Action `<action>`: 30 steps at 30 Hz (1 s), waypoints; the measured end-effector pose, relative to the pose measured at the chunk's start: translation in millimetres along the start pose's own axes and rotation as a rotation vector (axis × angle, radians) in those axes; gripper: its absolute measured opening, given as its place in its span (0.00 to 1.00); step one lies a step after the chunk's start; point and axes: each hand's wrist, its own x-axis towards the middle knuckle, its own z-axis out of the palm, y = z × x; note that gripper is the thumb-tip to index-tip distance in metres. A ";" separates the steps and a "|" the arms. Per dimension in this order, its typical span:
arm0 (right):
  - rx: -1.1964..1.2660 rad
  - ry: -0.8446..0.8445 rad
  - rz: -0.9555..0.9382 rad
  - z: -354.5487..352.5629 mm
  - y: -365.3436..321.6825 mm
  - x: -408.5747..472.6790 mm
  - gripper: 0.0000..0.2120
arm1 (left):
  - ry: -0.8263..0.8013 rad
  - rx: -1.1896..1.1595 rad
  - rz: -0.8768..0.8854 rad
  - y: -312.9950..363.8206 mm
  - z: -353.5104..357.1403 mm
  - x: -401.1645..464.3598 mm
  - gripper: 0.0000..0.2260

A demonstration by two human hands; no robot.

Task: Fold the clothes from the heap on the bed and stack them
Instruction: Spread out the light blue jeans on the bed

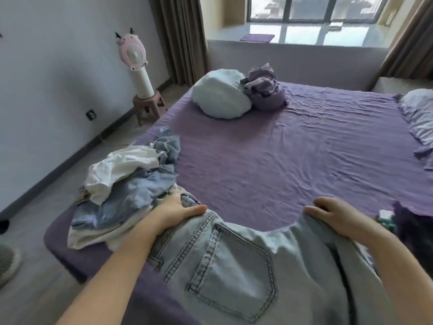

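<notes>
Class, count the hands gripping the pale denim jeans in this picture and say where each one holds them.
2. The left hand grips the jeans at the waistband's left end by the heap; the right hand grips the right end.

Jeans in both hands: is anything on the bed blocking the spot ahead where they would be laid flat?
Nothing visible. The left hand and right hand grip the jeans at the waistband; the purple sheet ahead lies bare. The heap sits off to the left.

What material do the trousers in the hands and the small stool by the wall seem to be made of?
Trousers: pale washed denim, matte, judging by the contrast double stitching and patch pocket. Stool: probably moulded plastic, brownish-pink with a smooth, uniform surface; painted wood cannot be excluded.
</notes>
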 end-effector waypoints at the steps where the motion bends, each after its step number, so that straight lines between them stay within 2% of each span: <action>1: 0.009 -0.057 0.010 34.4 2.8 16.4 0.17 | 0.052 0.038 -0.060 -19.2 9.9 9.9 0.34; 2: 0.013 -0.107 0.029 67.6 5.7 29.9 0.17 | 0.097 0.076 -0.104 -37.9 19.3 18.9 0.37; 4: 0.024 -0.188 0.062 127.6 13.5 51.1 0.14 | 0.154 0.083 -0.153 -72.3 36.0 36.2 0.35; 7: 0.045 -0.244 0.169 191.1 22.1 80.8 0.01 | 0.122 0.022 -0.214 -121.5 51.1 63.7 0.29; 9: 0.054 -0.209 0.238 219.6 26.6 101.7 0.08 | 0.049 0.021 -0.236 -149.0 54.5 81.8 0.28; 13: 0.006 -0.104 0.317 255.4 27.6 132.6 0.13 | -0.079 0.048 -0.263 -185.6 49.0 114.7 0.26; 16: 0.012 -0.204 0.405 269.7 35.3 145.5 0.15 | -0.217 0.074 -0.290 -206.9 29.2 135.4 0.27; 19: -0.052 -0.370 0.377 280.2 41.8 162.3 0.14 | -0.344 0.146 -0.318 -232.6 1.2 159.4 0.26; 22: -0.095 -0.324 0.323 300.7 35.9 185.1 0.14 | -0.256 0.187 -0.285 -257.4 -2.8 184.4 0.24; 27: -0.056 -0.047 0.239 341.6 33.0 205.2 0.13 | -0.100 0.192 -0.212 -291.9 44.3 205.8 0.20; 30: -0.053 0.031 0.274 351.7 36.1 206.3 0.12 | 0.077 0.338 -0.217 -297.1 54.9 200.5 0.31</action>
